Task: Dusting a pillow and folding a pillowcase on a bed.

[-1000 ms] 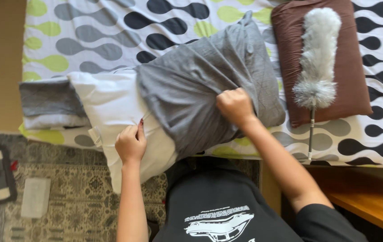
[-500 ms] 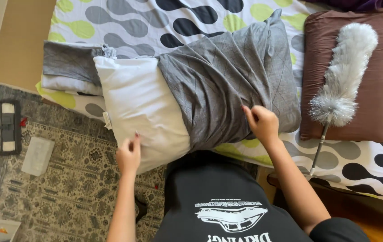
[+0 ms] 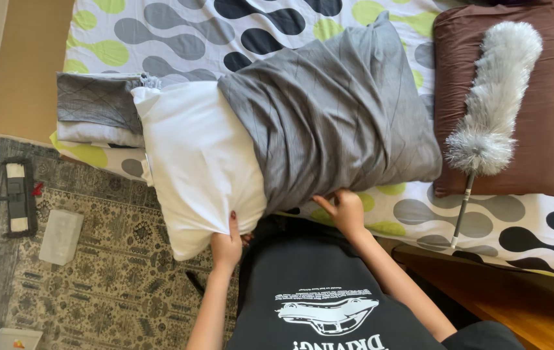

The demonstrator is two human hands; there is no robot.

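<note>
- My left hand (image 3: 226,245) gripped the white pillow (image 3: 199,162), fingers pinched on its edge.
- My right hand (image 3: 345,210) seemingly clutched the grey case (image 3: 335,110), fingers partly hidden.

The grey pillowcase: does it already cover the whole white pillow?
No, the grey pillowcase covers only part of the white pillow, whose bare end sticks out toward the left hand.

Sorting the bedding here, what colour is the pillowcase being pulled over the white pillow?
Grey, with thin crossing lines, seen in the head view: pillowcase.
</note>
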